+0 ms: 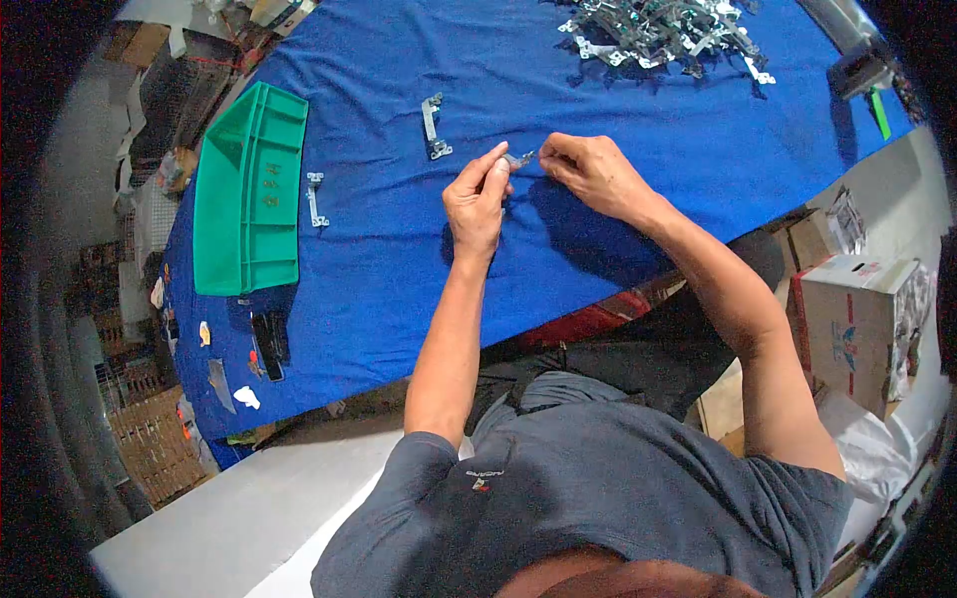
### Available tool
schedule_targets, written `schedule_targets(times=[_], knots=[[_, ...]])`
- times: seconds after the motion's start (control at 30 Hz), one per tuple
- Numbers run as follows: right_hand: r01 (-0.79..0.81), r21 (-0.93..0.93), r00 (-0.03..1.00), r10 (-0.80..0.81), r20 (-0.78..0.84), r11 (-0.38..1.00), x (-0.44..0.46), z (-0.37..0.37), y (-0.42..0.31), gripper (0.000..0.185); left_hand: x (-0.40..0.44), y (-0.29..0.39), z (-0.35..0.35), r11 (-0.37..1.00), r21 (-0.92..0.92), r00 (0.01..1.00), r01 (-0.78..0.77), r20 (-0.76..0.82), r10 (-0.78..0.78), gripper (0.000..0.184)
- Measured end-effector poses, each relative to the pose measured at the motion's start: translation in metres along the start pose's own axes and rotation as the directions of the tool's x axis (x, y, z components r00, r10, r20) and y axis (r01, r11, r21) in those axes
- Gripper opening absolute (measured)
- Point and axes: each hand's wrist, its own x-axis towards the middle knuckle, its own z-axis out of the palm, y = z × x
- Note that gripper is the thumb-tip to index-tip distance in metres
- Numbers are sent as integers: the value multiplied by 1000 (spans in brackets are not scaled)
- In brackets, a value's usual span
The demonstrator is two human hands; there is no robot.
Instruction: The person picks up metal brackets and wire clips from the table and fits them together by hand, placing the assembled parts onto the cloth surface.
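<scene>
My left hand (477,204) pinches a small metal bracket (515,160) between thumb and fingers, above the blue cloth. Just right of the bracket's tip, my right hand (593,171) is closed with thumb and fingertips together; whatever it pinches is too small to make out. A similar silvery bracket (431,127) lies on the cloth up and left of my left hand. Another bracket (316,199) rests farther left, beside the green tray (246,189). A few small brownish pieces (272,185) sit in one of the tray's compartments.
A heap of metal brackets (663,35) lies at the table's far side. A dark phone-like object (268,346) and scraps are near the left edge of the blue cloth (389,269). A cardboard box (852,324) stands to the right, below table level.
</scene>
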Motion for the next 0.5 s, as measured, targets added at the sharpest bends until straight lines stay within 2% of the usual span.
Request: schedule_targets(times=[0.13, 0.2, 0.33, 0.4, 0.43, 0.5], knots=[[49, 112, 997, -43, -58, 993, 1, 4, 11, 15, 0, 6, -2, 994, 100, 997, -40, 70, 33, 24], [7, 189, 1000, -6, -8, 982, 1, 4, 13, 17, -2, 7, 0, 995, 96, 998, -15, 69, 8, 23], [-68, 198, 997, 58, 56, 978, 1, -1, 13, 19, -4, 4, 3, 997, 72, 1000, -6, 31, 4, 21], [-219, 431, 972, 157, 173, 876, 0, -3, 10, 21, -4, 3, 3, 993, 109, 998, -49, 31, 46, 20], [-220, 430, 972, 158, 175, 875, 1, -5, 9, 21, -5, 3, 3, 985, 146, 996, -93, 30, 89, 20], [-310, 678, 948, 165, 270, 666, 4, -8, 8, 24, -5, 2, 2, 982, 163, 995, -98, 41, 92, 19]])
